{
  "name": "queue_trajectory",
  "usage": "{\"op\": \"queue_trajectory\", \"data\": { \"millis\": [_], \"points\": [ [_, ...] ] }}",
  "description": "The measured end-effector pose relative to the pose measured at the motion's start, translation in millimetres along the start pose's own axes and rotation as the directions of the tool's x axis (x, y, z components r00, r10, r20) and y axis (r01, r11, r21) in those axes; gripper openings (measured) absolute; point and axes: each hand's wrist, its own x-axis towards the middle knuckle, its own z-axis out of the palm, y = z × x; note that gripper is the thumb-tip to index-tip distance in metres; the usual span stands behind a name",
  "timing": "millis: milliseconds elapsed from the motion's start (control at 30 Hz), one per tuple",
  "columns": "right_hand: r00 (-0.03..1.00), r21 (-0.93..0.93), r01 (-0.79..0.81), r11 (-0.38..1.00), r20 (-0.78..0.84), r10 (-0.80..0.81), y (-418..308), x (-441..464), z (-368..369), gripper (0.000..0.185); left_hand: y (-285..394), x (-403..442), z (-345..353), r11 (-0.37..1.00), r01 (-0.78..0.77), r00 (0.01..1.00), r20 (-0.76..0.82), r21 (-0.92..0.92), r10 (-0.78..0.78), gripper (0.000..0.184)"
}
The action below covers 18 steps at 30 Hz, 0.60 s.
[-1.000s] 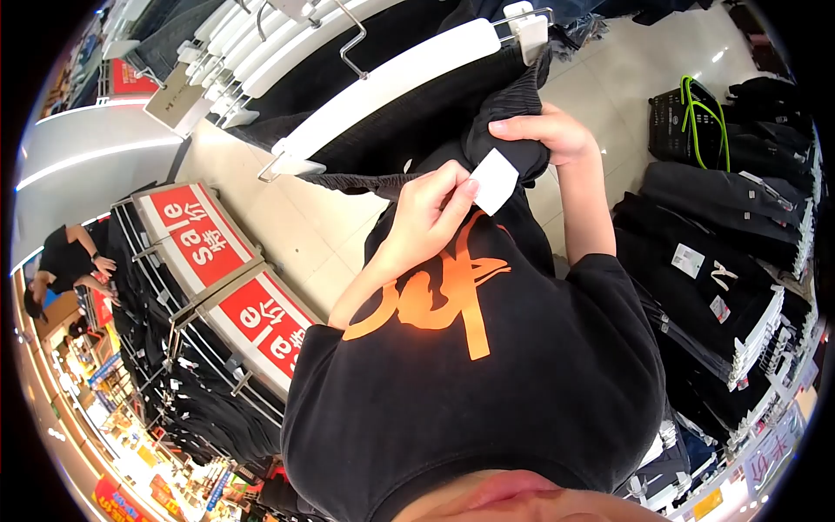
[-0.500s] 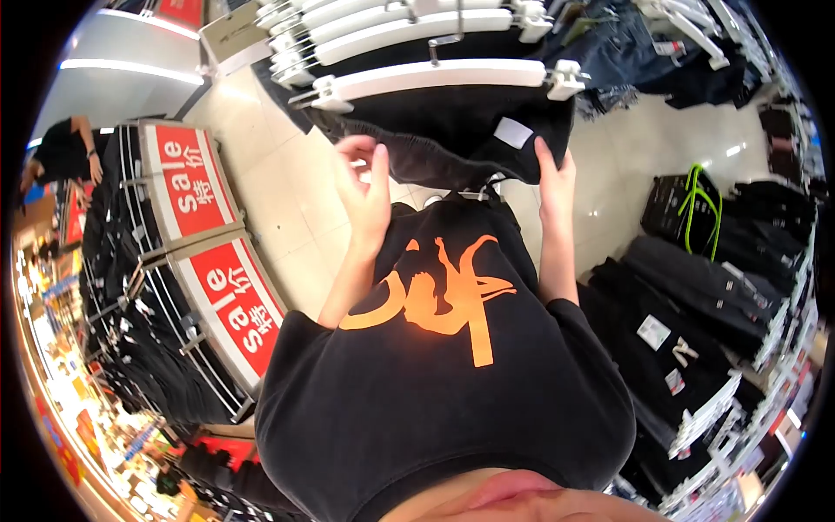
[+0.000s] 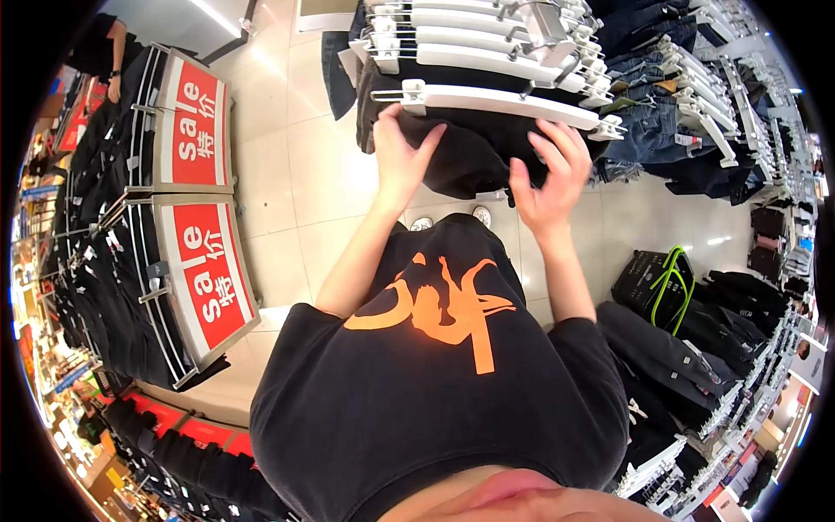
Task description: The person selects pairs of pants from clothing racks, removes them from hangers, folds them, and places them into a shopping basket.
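A black garment [image 3: 467, 161], seemingly trousers, hangs in loose folds from a white clip hanger [image 3: 487, 100] at the front of the rack. At the garment's left side is my left hand [image 3: 402, 163], thumb and forefinger apart, close under the hanger's left clip; it seems to touch the cloth. My right hand [image 3: 554, 181] is raised before the garment's right side with fingers spread and bent, nothing held in them. Whether its fingertips touch the cloth I cannot tell. The garment's lower part is hidden from this angle.
More white hangers [image 3: 500, 56] with dark clothes fill the rack behind. Jeans [image 3: 644, 109] hang to its right. Red sale signs [image 3: 204, 274] top a rack at left. A black basket [image 3: 639, 280] with green handles stands at right. A person's arm [image 3: 115, 56] shows upper left.
My right hand has let go of the garment's right edge and opened. The garment has folded down and its white label is out of sight. The view has turned, shifting the rack rightward.
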Motion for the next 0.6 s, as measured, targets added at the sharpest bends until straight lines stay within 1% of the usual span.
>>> {"op": "queue_trajectory", "data": {
  "millis": [33,100,133,167,233,267,333,367,433,500,533,567,600],
  "points": [
    [0.994,0.043,0.077,0.996,0.07,-0.079,0.3,16.3,7.8,0.04,-4.4,-3.5,4.2,0.998,-0.035,0.999,-0.031,0.042,0.037,0.053],
    [0.943,-0.015,0.18,0.983,0.286,-0.169,-2.1,45.5,20.3,0.047,-16.5,-10.3,11.1,0.994,-0.044,0.999,-0.036,-0.098,0.041,0.048],
    [0.91,-0.118,0.223,0.968,0.38,-0.164,-7.3,56.9,24.4,0.051,-17.5,-12.6,11.0,0.989,-0.02,1.0,-0.02,-0.145,0.018,0.041],
    [0.872,-0.24,0.258,0.936,0.475,-0.118,-8.6,60.5,30.8,0.05,-19.9,-12.5,8.5,0.986,0.017,0.999,0.035,-0.164,-0.011,0.039],
    [0.832,-0.353,0.323,0.878,0.548,-0.085,-14.7,62.9,35.7,0.045,-22.0,-11.5,3.9,0.975,0.095,0.987,0.148,-0.199,-0.066,0.036],
    [0.826,-0.369,0.313,0.875,0.56,-0.059,-16.8,63.4,35.5,0.043,-22.4,-11.6,0.9,0.981,0.073,0.984,0.173,-0.181,-0.041,0.032],
    [0.814,-0.405,0.292,0.867,0.581,-0.003,-21.6,62.3,30.7,0.039,-21.3,-15.8,-4.4,0.982,0.069,0.976,0.215,-0.177,-0.03,0.031],
    [0.813,-0.414,0.303,0.858,0.582,-0.006,-26.3,62.2,27.7,0.039,-21.3,-16.6,-5.4,0.982,0.067,0.971,0.237,-0.175,-0.024,0.031],
    [0.81,-0.435,0.319,0.842,0.586,-0.004,-40.0,64.9,23.0,0.041,-24.1,-18.3,-4.0,0.971,0.038,0.976,0.218,-0.238,0.016,0.029],
    [0.779,-0.317,0.321,0.892,0.625,-0.059,-48.2,74.7,29.5,0.035,-24.5,-18.3,-4.6,0.958,0.029,0.976,0.213,-0.284,0.034,0.029],
    [0.767,-0.244,0.342,0.907,0.63,-0.12,-44.5,77.4,38.5,0.034,-24.7,-18.1,-5.6,0.956,0.013,0.975,0.218,-0.292,0.053,0.031],
    [0.755,-0.171,0.362,0.916,0.63,-0.181,-38.3,81.4,48.8,0.033,-25.9,-18.3,-4.9,0.954,0.021,0.974,0.223,-0.3,0.048,0.031],
    [0.717,-0.065,0.367,0.928,0.655,-0.238,-33.0,87.7,58.4,0.037,-27.5,-18.1,-3.7,0.951,0.028,0.973,0.227,-0.308,0.044,0.032]
  ]
}}
